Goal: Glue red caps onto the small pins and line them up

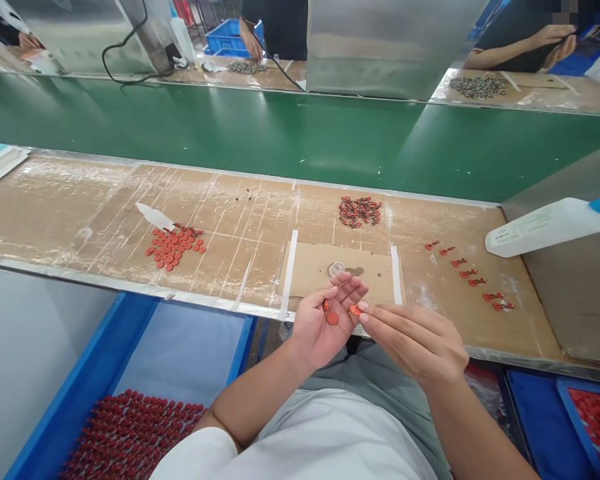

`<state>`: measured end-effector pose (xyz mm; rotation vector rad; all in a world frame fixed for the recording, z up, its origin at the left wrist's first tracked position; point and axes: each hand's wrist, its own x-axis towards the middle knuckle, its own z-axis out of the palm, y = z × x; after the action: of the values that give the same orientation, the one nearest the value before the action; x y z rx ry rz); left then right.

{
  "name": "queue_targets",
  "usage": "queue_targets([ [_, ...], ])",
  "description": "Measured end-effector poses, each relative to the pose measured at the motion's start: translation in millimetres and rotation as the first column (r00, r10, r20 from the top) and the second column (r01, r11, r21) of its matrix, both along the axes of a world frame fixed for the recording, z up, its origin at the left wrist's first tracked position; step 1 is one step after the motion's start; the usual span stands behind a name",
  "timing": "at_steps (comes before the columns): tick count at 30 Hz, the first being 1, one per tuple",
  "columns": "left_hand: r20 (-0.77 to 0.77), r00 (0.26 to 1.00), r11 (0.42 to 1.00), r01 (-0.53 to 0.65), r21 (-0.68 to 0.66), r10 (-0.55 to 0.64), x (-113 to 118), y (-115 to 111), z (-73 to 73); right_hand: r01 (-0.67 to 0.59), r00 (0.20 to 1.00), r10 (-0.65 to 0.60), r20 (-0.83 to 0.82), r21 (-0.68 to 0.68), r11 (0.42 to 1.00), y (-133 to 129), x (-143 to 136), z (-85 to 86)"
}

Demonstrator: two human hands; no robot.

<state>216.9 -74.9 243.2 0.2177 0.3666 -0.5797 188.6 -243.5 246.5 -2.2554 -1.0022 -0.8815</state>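
Note:
My left hand (325, 333) is palm up in front of the table edge, fingers cupped. A round red disc (332, 319) lies in its palm, and another red disc (326, 305) stands on edge by the thumb. Between thumb and fingertips, my right hand (415, 340) pinches a third red disc (355, 310) just over the left fingers. Beyond the hands, a small clear round dish (337, 269) sits on a taped cardboard sheet (305, 267) beside a dark wet stain.
Left on the table is a pile of red discs (173, 248) by a white pointed piece (155, 217). Red-and-dark small parts (360, 211) lie at the back. Red pieces (473, 277) stand in a row beside a tilted white bottle (545, 227). A blue bin (75, 380) holds many red pieces.

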Motion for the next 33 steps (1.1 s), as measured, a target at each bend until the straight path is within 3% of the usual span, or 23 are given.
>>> queue_targets([
  [6,0.006,0.998,0.998,0.06,-0.018,-0.06,-3,4,-1.0,-0.032,0.998,0.04,0.054,-0.14,0.99,-3,5,10.8],
  [12,0.171,0.97,0.985,0.164,0.063,-0.172,-7,7,-1.8,0.077,0.986,-0.058,0.154,-0.117,0.99,-8,10,5.4],
  [17,0.2,0.971,0.983,0.097,0.157,-0.127,-5,7,-7.2,0.177,0.973,-0.148,0.178,-0.161,0.971,5,15,1.9],
  [22,0.167,0.981,0.976,0.062,0.21,-0.098,7,9,-10.9,0.206,0.965,-0.184,0.187,-0.108,0.973,24,23,4.5],
  [26,0.185,0.979,0.964,0.035,0.264,-0.087,31,18,-10.2,0.195,0.976,-0.19,0.107,-0.044,0.98,18,43,9.6],
  [28,0.195,0.978,0.955,0.015,0.296,-0.075,52,26,-11.1,0.283,0.958,-0.284,0.042,0.03,0.959,3,68,3.9],
  [29,0.2,0.978,0.95,-0.009,0.312,-0.056,64,30,-12.5,0.371,0.929,-0.371,-0.013,0.082,0.925,-7,84,-2.8],
  [31,0.2,0.978,0.945,-0.014,0.326,-0.054,92,36,-17.7,0.514,0.849,-0.497,-0.182,0.059,0.856,-26,120,-23.1],
  [33,0.197,0.979,0.941,-0.021,0.339,-0.049,120,40,-25.9,0.502,0.807,-0.484,-0.338,-0.039,0.864,-42,156,-48.3],
])
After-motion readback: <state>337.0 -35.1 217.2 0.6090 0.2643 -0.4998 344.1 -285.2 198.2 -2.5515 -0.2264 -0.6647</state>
